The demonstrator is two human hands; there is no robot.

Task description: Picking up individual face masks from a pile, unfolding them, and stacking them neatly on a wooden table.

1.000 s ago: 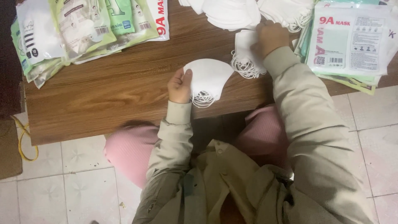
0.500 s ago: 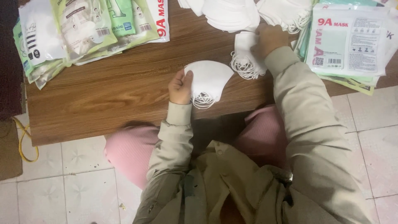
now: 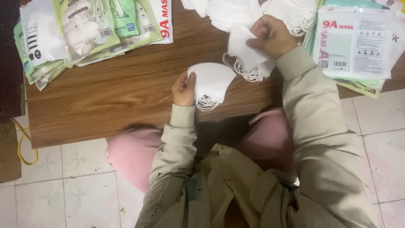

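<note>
Masks, white and folded, are in both hands over the near part of the wooden table (image 3: 105,101). Left hand (image 3: 184,88) is closed on a small stack of folded masks (image 3: 213,82), thumb on top, ear loops hanging off the lower edge just above the table's edge. Right hand (image 3: 272,36) is closed round a second white mask (image 3: 247,48), fingers pinching its upper corner, a bunch of its loops trailing below and lying close to the stack.

Risk, as judged: the two sets of loops lie near each other and could tangle if the hands come together; the stack sits close to the table's near edge, so a slack thumb could let masks slide off toward the lap and the tiled floor (image 3: 50,194). A one-corner pinch may let the right-hand mask unfold.

Surroundings: loose pile of white masks (image 3: 236,10) at the far edge, touching or just behind the right hand. Printed mask packets (image 3: 358,46) stacked to the right, close to the right sleeve, which could nudge them. More packets, green and white (image 3: 84,29), fanned at the far left, well apart from the hands. Yellow cord (image 3: 25,143) on the floor at left.
</note>
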